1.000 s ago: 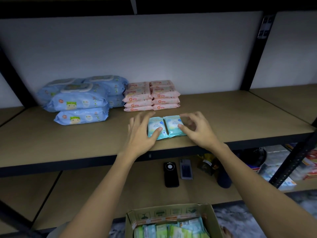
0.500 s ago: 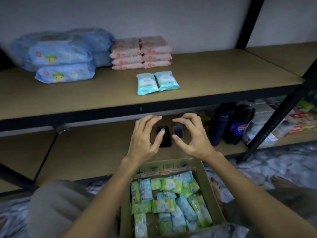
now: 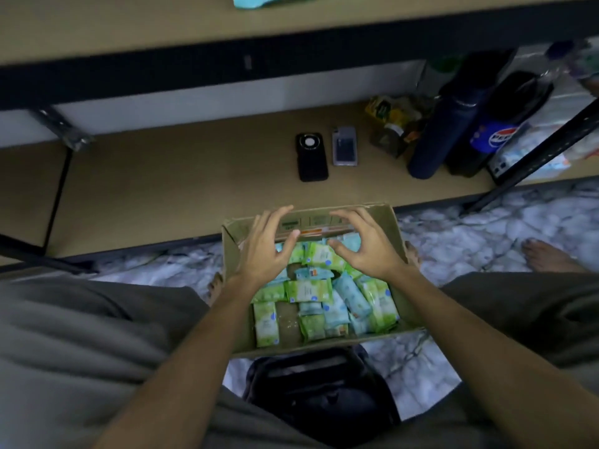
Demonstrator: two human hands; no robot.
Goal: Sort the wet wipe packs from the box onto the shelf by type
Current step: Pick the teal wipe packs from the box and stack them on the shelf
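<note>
Wet wipe packs (image 3: 309, 290), green ones and light blue ones, lie mixed up in a brown cardboard box (image 3: 387, 218) on the floor, between the person's knees. Some packs lie flat and some are tipped on top of others, and a bit of the box bottom shows in the near left part. Both hands are over the far end of the box. The left hand (image 3: 264, 252) has its fingers spread and a little bent, and it holds nothing. The right hand (image 3: 366, 246) looks the same, fingers spread and bent, with nothing in it. I cannot tell if the fingertips touch the packs. At the very top, on the upper shelf (image 3: 129, 24), the edge of a light blue pack (image 3: 256, 0) peeks in. On the lower shelf (image 3: 162, 183), beyond the box, lie a black phone (image 3: 311, 160) and a grey phone (image 3: 344, 146) side by side. To their right stand a dark flask (image 3: 437, 137) and a cola bottle (image 3: 492, 137). A black bag (image 3: 321, 390) sits near the person, just this side of the box.
</note>
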